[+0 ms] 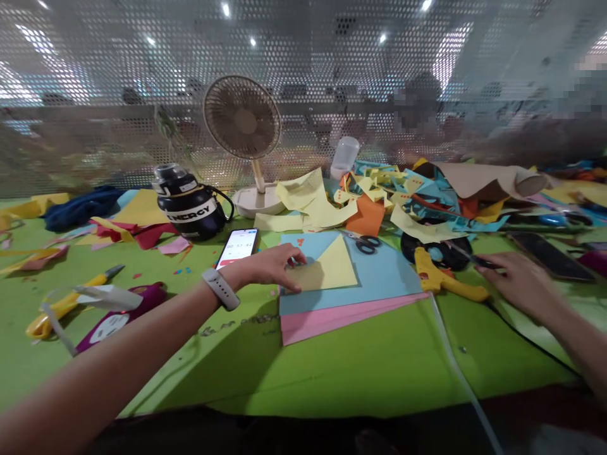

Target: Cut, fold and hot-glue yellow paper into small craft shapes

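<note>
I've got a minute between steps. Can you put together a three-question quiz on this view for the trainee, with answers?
1. Multiple choice: which hand holds the slim dark tool?
A) left
B) right
C) neither

2. True or false: the lit-screen phone lies to the right of the blue sheet.

3. Fill in the colour: the lower paper showing from under the near edge of the blue sheet is ____.

Key:
1. B. The right hand holds it; the left hand is at the pale yellow paper.
2. False. It lies to the left.
3. Pink.
</note>
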